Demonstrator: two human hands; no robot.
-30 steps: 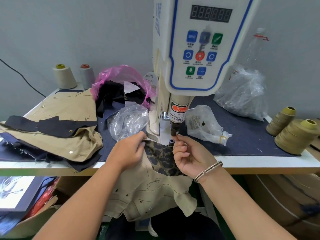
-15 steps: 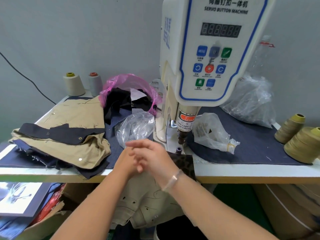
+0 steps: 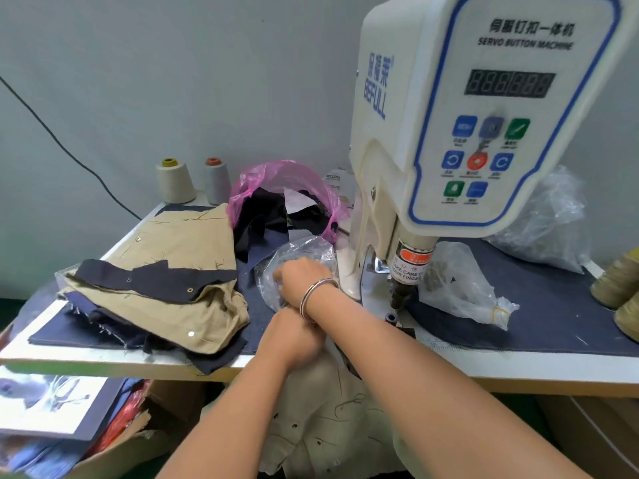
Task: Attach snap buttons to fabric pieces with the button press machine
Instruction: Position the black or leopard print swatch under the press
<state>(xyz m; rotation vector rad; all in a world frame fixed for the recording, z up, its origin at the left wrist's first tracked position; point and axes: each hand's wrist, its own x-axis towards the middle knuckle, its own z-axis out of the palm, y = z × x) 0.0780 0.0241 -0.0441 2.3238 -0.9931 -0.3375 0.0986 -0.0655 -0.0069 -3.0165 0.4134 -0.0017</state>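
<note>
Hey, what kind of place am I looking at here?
Most likely a garment workshop: a servo button machine stands on the worktable, thread cones sit by the wall, and cut fabric pieces with snaps are piled at the left.

A person's right hand (image 3: pixel 301 275) reaches into a clear plastic bag (image 3: pixel 304 250), fingertips hidden, grip unclear. The right wrist covers the left hand (image 3: pixel 292 335). The button machine (image 3: pixel 484 126) and thread cones (image 3: pixel 619 288) at the bench's right edge are cropped.
</note>
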